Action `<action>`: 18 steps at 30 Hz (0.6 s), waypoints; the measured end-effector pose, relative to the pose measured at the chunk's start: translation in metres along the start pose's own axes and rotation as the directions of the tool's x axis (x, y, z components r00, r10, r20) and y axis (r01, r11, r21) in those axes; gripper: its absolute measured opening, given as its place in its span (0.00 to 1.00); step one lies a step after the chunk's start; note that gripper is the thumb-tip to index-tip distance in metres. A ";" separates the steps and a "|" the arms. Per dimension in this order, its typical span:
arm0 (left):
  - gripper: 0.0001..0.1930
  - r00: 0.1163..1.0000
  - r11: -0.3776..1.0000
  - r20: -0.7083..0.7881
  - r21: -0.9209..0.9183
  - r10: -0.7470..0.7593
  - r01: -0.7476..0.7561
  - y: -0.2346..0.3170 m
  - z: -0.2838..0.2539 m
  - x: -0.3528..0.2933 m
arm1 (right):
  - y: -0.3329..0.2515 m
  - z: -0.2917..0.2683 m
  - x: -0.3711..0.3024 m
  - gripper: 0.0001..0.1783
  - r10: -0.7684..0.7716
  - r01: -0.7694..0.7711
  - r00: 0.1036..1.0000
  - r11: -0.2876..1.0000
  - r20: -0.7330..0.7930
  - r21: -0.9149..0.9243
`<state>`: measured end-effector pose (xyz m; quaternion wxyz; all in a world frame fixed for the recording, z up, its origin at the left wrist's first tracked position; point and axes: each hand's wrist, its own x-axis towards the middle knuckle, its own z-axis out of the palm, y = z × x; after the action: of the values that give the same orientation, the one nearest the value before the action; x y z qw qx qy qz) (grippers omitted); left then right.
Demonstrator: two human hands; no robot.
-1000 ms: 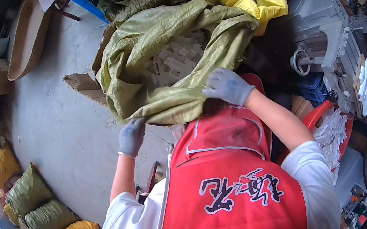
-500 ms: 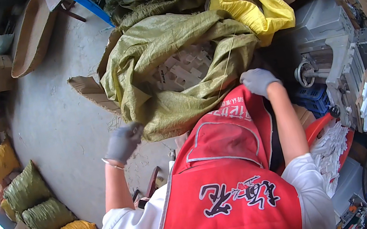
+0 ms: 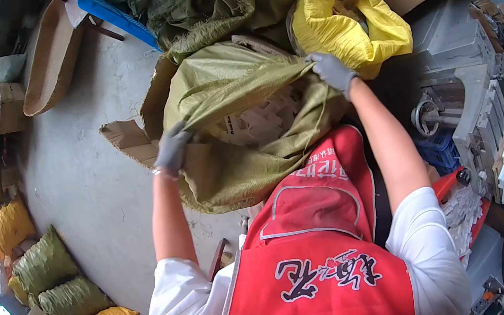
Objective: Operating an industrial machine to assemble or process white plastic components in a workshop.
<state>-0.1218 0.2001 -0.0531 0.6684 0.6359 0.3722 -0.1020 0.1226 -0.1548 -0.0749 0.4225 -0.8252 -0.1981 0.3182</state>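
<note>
In front of me stands an olive-green woven sack (image 3: 224, 189), its mouth partly covered by its own rim. Small white pieces (image 3: 262, 118) show inside, their kind unclear. My left hand (image 3: 173, 150), in a grey glove, is closed on the left side of the sack's rim. On the far right side, my right hand (image 3: 332, 71), also gloved, pinches the rim's edge. Between the two hands the fabric is drawn taut across the opening. A torn cardboard box (image 3: 131, 138) surrounds the sack's left side.
A yellow sack (image 3: 337, 28) stands beyond my right hand. Dark green sacks (image 3: 198, 5) lie in a blue basket (image 3: 111, 10) at the back. On the right is a grey machine with a handwheel (image 3: 426, 118). Filled sacks (image 3: 71, 300) line the left.
Both hands have moved forward from the sack's near side and taken hold of its rim. The far rim is now pulled up and stretched over part of the opening.
</note>
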 end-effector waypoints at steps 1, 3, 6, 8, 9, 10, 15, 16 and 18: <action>0.21 0.997 0.963 0.058 -0.268 0.048 -0.031 0.023 -0.004 -0.029 | 0.000 -0.011 -0.005 0.16 -0.166 0.156 0.982 0.982 0.091 0.111; 0.19 0.922 0.824 0.302 -0.565 0.241 -0.030 0.039 -0.019 -0.052 | -0.019 -0.019 -0.021 0.14 -0.270 0.238 0.950 0.951 0.157 0.195; 0.17 0.863 0.892 0.419 -0.447 0.281 -0.073 0.017 -0.044 -0.039 | -0.025 -0.032 -0.020 0.22 -0.453 0.392 0.890 0.714 -0.045 0.579; 0.16 0.913 0.890 0.348 -0.455 0.212 -0.034 0.041 -0.013 -0.027 | -0.038 -0.038 0.011 0.20 -0.318 0.362 0.932 0.826 -0.173 0.432; 0.15 0.952 0.882 0.265 -0.471 0.153 -0.011 0.056 0.003 -0.015 | -0.034 -0.040 0.032 0.17 -0.067 0.174 0.966 0.885 -0.251 0.432; 0.15 0.969 0.820 0.207 -0.572 0.131 0.011 0.051 0.002 0.009 | -0.038 -0.042 0.044 0.19 -0.111 0.167 0.943 0.973 -0.313 0.158; 0.17 0.986 0.833 0.115 -0.552 0.118 -0.035 0.046 -0.037 0.065 | -0.093 -0.028 0.008 0.17 -0.634 0.279 0.518 0.760 -0.574 -0.587; 0.17 0.977 0.875 -0.054 -0.436 0.208 -0.211 0.043 -0.041 0.060 | -0.104 -0.013 -0.016 0.15 -0.662 0.344 0.512 0.742 -0.548 -0.575; 0.17 0.859 0.902 -0.332 -0.050 0.390 -0.429 0.037 -0.064 0.053 | -0.122 0.034 -0.064 0.11 -0.672 0.501 0.579 0.740 -0.461 -0.448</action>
<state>-0.0853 0.2832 -0.0527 0.6446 0.6663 0.3353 0.1678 0.0462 -0.1049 0.0331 0.4275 -0.8159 -0.3600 -0.1479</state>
